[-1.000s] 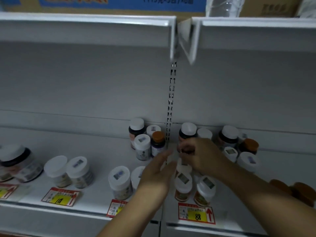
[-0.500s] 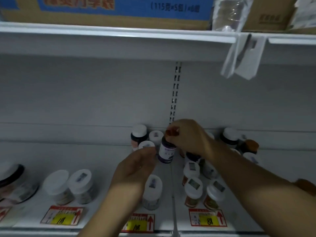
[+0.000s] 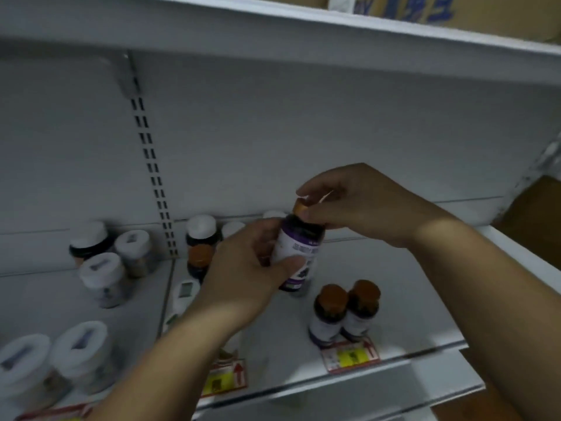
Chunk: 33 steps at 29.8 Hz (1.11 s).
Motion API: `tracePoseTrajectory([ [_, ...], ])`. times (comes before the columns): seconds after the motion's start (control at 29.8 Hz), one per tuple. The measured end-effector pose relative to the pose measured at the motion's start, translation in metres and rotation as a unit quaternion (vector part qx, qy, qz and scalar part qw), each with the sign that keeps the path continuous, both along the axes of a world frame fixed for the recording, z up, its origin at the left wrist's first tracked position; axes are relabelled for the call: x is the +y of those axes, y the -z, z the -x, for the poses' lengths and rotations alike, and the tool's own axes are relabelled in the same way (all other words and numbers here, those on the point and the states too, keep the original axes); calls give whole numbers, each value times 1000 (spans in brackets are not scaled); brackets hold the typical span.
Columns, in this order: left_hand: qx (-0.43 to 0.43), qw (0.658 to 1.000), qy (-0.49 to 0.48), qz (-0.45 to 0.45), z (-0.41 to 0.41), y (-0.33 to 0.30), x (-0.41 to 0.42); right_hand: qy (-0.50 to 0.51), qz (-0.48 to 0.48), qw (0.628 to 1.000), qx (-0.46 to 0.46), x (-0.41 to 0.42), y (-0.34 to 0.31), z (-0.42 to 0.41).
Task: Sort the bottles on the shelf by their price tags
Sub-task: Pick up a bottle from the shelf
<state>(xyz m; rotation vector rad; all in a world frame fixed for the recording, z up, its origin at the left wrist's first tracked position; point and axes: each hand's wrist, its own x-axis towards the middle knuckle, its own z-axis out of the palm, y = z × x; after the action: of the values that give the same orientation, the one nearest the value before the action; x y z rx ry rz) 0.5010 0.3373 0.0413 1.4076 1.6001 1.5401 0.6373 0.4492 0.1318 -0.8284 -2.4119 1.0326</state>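
Nearest, shelf lip: the price tags (image 3: 350, 357) sit on the front edge of the shelf (image 3: 425, 323), red and yellow; we cannot read their figures through the blur.
Front left: our white-capped jars (image 3: 80, 357) stand in a pair close to the edge.
Front right: two orange-capped bottles (image 3: 344, 314) stand touching each other, just behind the right-hand tag.
Left hand: our left hand (image 3: 243, 278) wraps the label of the purple bottle (image 3: 299, 253), thumb across the front, grasping it.
Right hand: our right hand (image 3: 361, 205) pinches the orange cap of the same bottle from above, so both hands grip it.
Task's thing: the purple bottle is held off the shelf, above and behind the orange-capped pair.
Step, as we judge: matching this bottle to the pair in front.
Risk one: setting it down close could knock the touching pair forward over the lip.
Risk two: pulling by the cap alone might loosen it.
Risk three: our forearms pass near the jars at left and could sweep one.
Far back: more white-capped jars (image 3: 200, 227) line the rear wall.
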Motion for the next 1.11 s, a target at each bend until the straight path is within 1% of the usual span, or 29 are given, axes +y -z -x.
tracePoseTrajectory([
  [0.13,5,1000,17,20,-40,8,37,8,-8,1000,19,33,10,-40],
  [0.23,-25,998,-40,46,-47,14,46,56,-65,996,6,58,27,-50],
  [0.34,-34,989,-107,94,-41,24,43,67,-69,994,-44,75,51,-48],
  [0.44,-59,980,-136,136,-36,38,39,46,-51,993,-96,81,72,-39],
  [0.54,-92,970,-136,180,-36,52,35,25,-59,987,-147,79,90,-28],
  [0.6,-109,962,-133,211,-35,62,34,17,-53,986,-155,77,99,-24],
  [0.74,-170,946,-110,253,-41,78,33,-7,-19,985,-170,74,112,-20],
  [0.97,-269,906,-52,323,-53,88,35,-18,31,987,-157,71,120,-19],
  [1.11,-286,900,-37,327,-55,91,37,-24,32,987,-155,70,120,-20],
])
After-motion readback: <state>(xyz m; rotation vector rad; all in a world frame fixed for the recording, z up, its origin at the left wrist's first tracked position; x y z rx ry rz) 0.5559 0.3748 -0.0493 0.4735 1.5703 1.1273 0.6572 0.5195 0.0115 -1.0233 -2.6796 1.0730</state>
